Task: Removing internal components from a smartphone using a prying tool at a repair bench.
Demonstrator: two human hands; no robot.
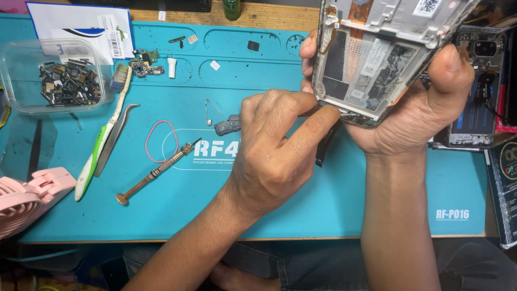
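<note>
The right hand holds a stripped phone frame up off the mat, tilted, with its open inside toward the camera. The fingers wrap behind the frame's left edge and the thumb presses along its right edge, so this hand is closed firmly around it.

The left hand is curled in a pinch at the frame's lower edge. Thumb and forefinger meet on something small there; a dark strip hangs down just below them (a flex cable or a thin tool, I cannot tell which).

How far along: the frame looks largely emptied. Its back is off, no battery or main board shows inside, and only adhesive patches, foil and some orange flex near the top remain. A small green board and loose bits lie at the back of the mat, and a clear tub at the left holds many small dark parts. What seems left is the piece at the lower edge, plus the flex at the top.

Lying idle on the mat are 1 screwdriver, tweezers, a toothbrush, a rubber band and a safety pin. A second opened phone rests to the right, just behind the right hand.
</note>
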